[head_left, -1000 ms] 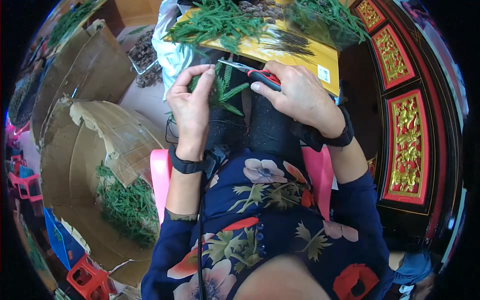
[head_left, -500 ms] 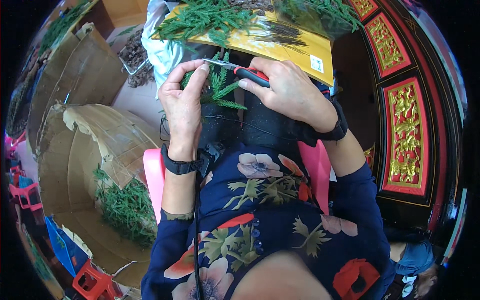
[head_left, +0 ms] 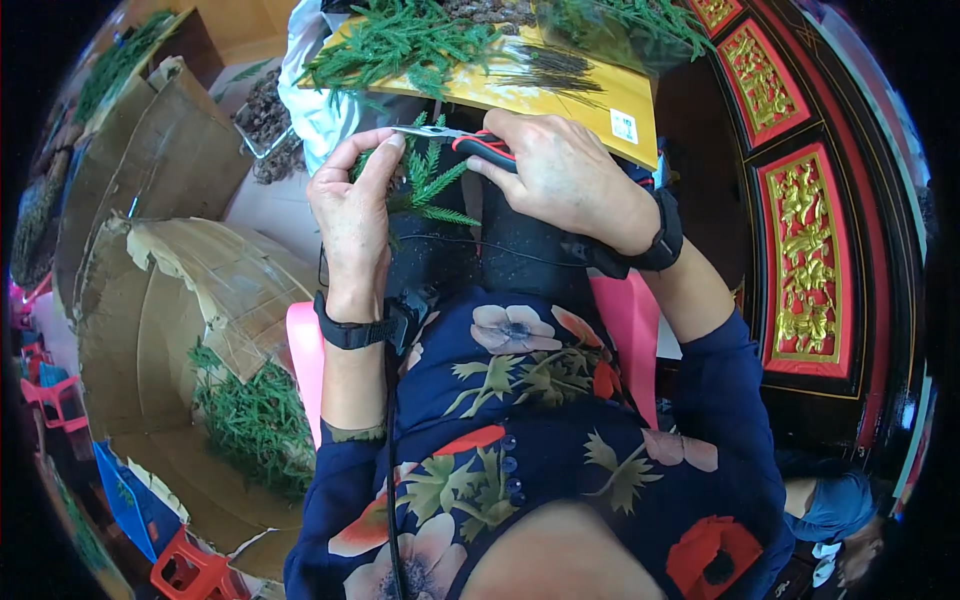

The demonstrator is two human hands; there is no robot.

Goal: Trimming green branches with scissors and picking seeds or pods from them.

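Observation:
My right hand (head_left: 585, 190) is closed around pliers (head_left: 485, 148) with red and black handles and pointed metal jaws. The jaws point left, and their tips meet the pinched thumb and forefinger of my left hand (head_left: 345, 220). From behind those left fingers spreads a green needle-leaved sprig (head_left: 437, 190), over my dark-clothed lap. Its stem end is hidden by the hand, and anything thin between the jaw tips is too small to make out. Both wrists wear black straps.
A yellow board (head_left: 640, 95) ahead carries green sprigs (head_left: 400, 45) and thin dark sticks (head_left: 560, 72). Left stands a torn cardboard box (head_left: 120, 330) with greenery (head_left: 255, 420) inside. Pink chair arms (head_left: 308, 350) flank me. Carved red-gold panels (head_left: 805, 270) line the right; another person (head_left: 830, 515) shows lower right.
Both hands, with the pliers and sprig, have shifted slightly left and toward me. The pliers stay at my left fingertips, and the whole view has moved a little.

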